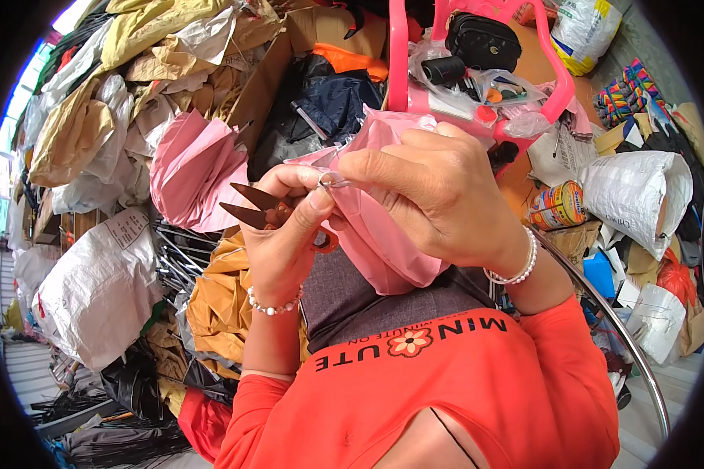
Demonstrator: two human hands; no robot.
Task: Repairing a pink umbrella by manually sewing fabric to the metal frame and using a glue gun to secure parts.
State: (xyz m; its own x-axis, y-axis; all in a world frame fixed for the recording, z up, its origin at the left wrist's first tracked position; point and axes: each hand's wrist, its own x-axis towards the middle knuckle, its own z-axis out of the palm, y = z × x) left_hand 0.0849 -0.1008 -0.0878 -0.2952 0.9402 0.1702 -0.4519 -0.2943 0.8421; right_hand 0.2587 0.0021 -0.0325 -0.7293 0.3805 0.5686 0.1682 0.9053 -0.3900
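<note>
My left hand [285,215] is closed round a pair of scissors [262,209] with dark, spread blades pointing left and an orange handle loop. Its thumb and forefinger also pinch a small silvery piece [332,183] at the edge of pink cloth [375,227]. Close beside it, my right hand [438,191] has thumb and forefinger pressed together at the same piece; what exactly they grip is too small to tell. The pink cloth hangs in folds below both hands, over my lap. More folded pink cloth [195,172] lies left of the scissors.
Ahead stands a pink plastic chair [399,62] bearing a black pouch [483,43] and plastic bags. Heaped sacks and paper [156,62] fill the left, above thin dark rods [184,254]. A white sack [637,187] and a round tin [557,205] are at right. A curved metal tube [626,336] runs beside my right arm.
</note>
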